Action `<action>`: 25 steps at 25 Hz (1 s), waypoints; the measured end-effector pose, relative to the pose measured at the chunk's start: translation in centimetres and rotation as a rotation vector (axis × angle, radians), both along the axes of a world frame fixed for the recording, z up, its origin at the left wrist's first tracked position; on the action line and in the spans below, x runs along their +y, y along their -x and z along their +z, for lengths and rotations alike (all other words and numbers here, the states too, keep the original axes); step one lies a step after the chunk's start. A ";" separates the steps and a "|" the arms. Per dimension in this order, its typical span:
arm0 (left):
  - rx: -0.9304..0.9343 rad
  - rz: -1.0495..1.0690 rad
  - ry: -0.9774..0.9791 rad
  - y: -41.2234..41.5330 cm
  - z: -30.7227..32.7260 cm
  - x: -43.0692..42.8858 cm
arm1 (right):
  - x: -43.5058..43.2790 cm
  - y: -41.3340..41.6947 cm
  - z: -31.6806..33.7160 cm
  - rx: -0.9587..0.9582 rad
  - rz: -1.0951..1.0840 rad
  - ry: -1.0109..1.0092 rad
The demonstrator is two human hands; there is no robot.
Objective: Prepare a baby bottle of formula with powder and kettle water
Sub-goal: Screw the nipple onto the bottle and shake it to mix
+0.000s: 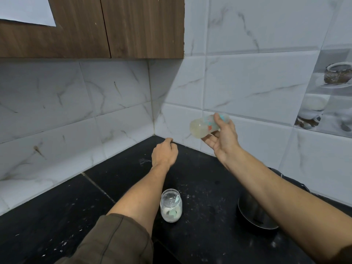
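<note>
Counter (57,216): one jar (171,205), one bottle (202,127), two hands (164,152) (223,140)

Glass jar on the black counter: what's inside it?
The open glass jar holds white powder across its bottom, with a pale green scoop resting in it. How far the scoop's bowl is buried cannot be seen.

Right of centre, the right hand (223,139) grips a baby bottle (203,127) sideways. Mid-frame, the curled left hand (164,154) hovers over the black counter (57,216). A powder jar (171,205) stands lower centre.

Clear baby bottle (204,126) sideways, aloft
</note>
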State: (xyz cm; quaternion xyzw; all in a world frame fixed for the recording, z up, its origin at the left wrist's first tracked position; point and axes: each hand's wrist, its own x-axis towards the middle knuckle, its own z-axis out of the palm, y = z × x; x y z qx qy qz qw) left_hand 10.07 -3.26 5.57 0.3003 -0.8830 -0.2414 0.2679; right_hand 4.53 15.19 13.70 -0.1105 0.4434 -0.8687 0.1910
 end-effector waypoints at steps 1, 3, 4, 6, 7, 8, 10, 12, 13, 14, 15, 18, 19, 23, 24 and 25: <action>-0.003 -0.003 0.002 0.1 0.0 0.0 | 0.2 -0.4 0.0 0.075 0.073 -0.063; -0.014 -0.011 0.010 0.4 0.0 0.1 | 0.5 -1.4 0.0 0.251 0.249 -0.199; -0.022 -0.016 0.012 0.4 0.0 0.1 | 0.6 -1.7 -0.1 0.318 0.296 -0.239; -0.026 -0.023 0.011 0.5 0.1 0.1 | 0.5 -1.6 -0.1 0.340 0.263 -0.223; -0.019 -0.023 0.009 0.5 0.1 0.2 | 0.3 -1.3 -0.1 0.293 0.198 -0.176; -0.011 -0.018 0.007 0.5 0.1 0.3 | 0.1 -0.9 0.0 0.214 0.127 -0.109; -0.001 -0.002 0.008 0.4 0.2 0.3 | -0.2 -0.3 0.3 0.065 0.036 0.011; -0.004 -0.003 0.010 0.5 0.1 0.1 | -0.2 -0.4 0.4 0.097 0.084 -0.037; -0.014 -0.005 0.017 0.6 0.0 0.0 | 0.0 -0.8 0.3 0.172 0.153 -0.109; -0.028 -0.007 0.026 0.7 0.0 -0.1 | 0.0 -1.3 0.3 0.252 0.234 -0.183; -0.040 -0.013 0.032 0.7 0.0 -0.2 | 0.1 -1.6 0.2 0.314 0.292 -0.240; -0.026 -0.018 0.025 0.6 0.1 -0.1 | 0.0 -1.4 0.0 0.309 0.224 -0.200; -0.014 -0.013 0.020 0.6 0.1 -0.2 | -0.1 -1.0 -0.1 0.236 0.143 -0.146; -0.008 0.002 0.011 0.5 -0.2 -0.2 | -0.5 0.6 -0.5 -0.078 -0.033 0.000; -0.011 -0.001 0.006 0.6 -0.2 -0.3 | -0.4 0.4 -0.7 -0.035 0.002 -0.050; -0.013 -0.003 0.003 0.7 -0.2 -0.3 | -0.1 0.0 -0.7 0.051 0.072 -0.118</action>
